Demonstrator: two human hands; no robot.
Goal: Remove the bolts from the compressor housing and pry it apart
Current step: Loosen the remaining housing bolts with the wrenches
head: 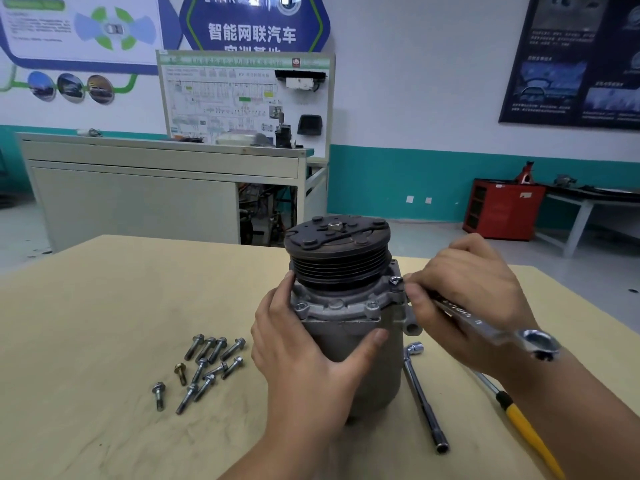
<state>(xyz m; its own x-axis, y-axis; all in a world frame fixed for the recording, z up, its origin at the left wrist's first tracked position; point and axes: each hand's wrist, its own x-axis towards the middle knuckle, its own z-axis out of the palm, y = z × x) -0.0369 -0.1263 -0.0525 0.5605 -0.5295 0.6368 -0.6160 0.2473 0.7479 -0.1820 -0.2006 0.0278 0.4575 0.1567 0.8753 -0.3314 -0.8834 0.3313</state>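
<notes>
The left hand [304, 358] is gripping and partly hiding the compressor [346, 317] standing on the wooden table [104, 306] near loose bolts [207, 365], while the right hand [464, 299] is clutching a wrench [485, 328], covering its shaft, in a workshop.

My left hand [311, 355] and my right hand [467, 296] are bare, fingers [281, 298] slim with the knuckles creased, and the nails showing on my thumbs [379, 337] are cut short and plain. My left forearm [287, 445] and right forearm [571, 410] are bare too, smooth right down to the lower edge of my view.
</notes>
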